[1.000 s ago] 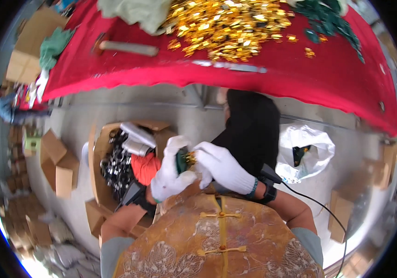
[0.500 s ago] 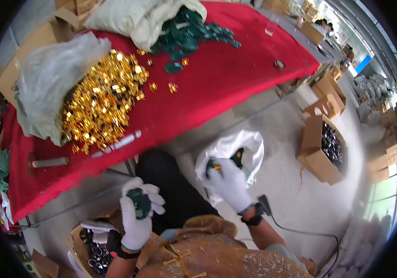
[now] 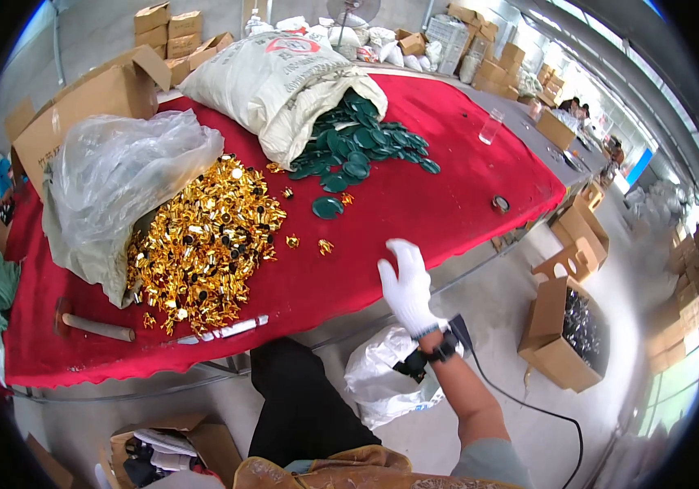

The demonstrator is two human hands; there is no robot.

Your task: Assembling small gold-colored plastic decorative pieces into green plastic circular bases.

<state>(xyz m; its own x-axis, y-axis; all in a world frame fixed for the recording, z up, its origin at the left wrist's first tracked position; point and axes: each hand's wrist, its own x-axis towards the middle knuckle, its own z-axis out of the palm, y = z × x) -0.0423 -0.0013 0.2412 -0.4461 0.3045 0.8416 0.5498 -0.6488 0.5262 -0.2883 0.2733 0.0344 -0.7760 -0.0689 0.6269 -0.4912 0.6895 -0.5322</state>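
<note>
**Gloved right hand raised over the red table's edge**

My right hand (image 3: 405,285), in a white glove, is spread open with the fingers up and holds nothing. It hovers over the near edge of the red table (image 3: 447,204). My left hand is out of sight.

At ten o'clock from my hand lies the heap of gold pieces (image 3: 202,244), spilling from a clear plastic bag (image 3: 121,175). At twelve o'clock sit the green discs (image 3: 357,151), pouring from a white sack (image 3: 272,85). At six o'clock, below my wrist, a white plastic bag (image 3: 378,383) rests on the floor. At four o'clock stands an open cardboard box (image 3: 565,330) of dark parts.
</note>
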